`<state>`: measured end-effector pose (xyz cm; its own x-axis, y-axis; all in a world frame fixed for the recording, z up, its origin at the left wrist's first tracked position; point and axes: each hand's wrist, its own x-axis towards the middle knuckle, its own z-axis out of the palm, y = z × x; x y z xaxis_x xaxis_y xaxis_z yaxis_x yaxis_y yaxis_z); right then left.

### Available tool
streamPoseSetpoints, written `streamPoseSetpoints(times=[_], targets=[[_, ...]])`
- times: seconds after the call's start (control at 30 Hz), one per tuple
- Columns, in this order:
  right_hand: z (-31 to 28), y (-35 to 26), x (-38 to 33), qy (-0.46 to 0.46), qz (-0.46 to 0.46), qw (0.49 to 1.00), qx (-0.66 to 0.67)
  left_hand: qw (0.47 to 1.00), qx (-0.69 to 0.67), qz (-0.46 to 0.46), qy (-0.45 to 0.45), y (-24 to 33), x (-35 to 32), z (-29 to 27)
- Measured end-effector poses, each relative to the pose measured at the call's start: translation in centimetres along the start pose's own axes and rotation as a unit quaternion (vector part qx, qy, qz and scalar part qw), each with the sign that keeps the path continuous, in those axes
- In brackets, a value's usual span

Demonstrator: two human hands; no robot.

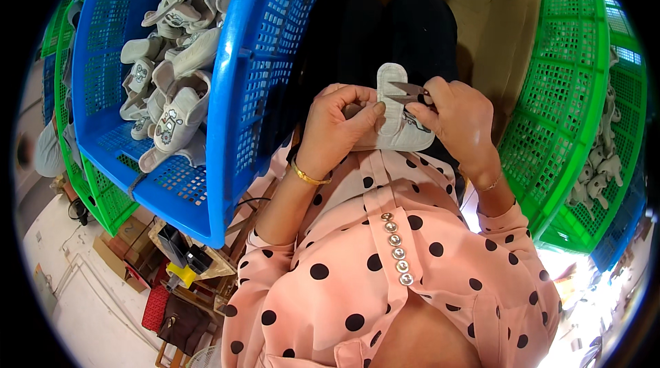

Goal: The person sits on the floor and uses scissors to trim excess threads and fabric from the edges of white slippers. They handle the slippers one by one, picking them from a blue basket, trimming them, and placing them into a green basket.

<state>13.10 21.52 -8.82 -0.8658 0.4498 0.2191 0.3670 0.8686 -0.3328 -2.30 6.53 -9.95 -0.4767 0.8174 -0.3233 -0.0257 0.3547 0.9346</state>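
In the head view, the only one I am working from, my left hand [340,120] grips a pale fabric shoe [412,137] above the lap, its thumb pressed beside the base of the upright stitched strap [390,89]; I take that pinch to be there to keep the strap flat and steady. My right hand [457,117] is closed around small dark-handled scissors [407,91], blades parted and pointing left across the strap, probably so the tips can work right at the stitched edge; whether they touch the cloth I cannot tell. The shoe sits well out from the right wall of the blue basket [218,161], in which similar shoes [182,117] are heaped, with bare mesh floor showing by the near edge. That basket seems set beside the left arm to be within easy reach. Past the knees, an open cardboard box [512,45] fills the space up to the left wall of the green basket [560,86], and more pale pieces [600,168] lie behind that wall, presumably stored apart to leave the lap free for handwork
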Motion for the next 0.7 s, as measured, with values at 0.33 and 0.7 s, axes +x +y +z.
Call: streamPoseSetpoints(times=[0.33, 0.7], targets=[[0.05, 0.54, 0.35, 0.014, -0.085, 0.996, -0.037, 0.972, -0.205, -0.109, -0.035, 0.50, -0.53, 0.23], [0.05, 0.69, 0.03, 0.021, -0.086, 0.996, -0.022, 0.969, -0.212, -0.119, -0.034, 0.55, -0.47, 0.19]])
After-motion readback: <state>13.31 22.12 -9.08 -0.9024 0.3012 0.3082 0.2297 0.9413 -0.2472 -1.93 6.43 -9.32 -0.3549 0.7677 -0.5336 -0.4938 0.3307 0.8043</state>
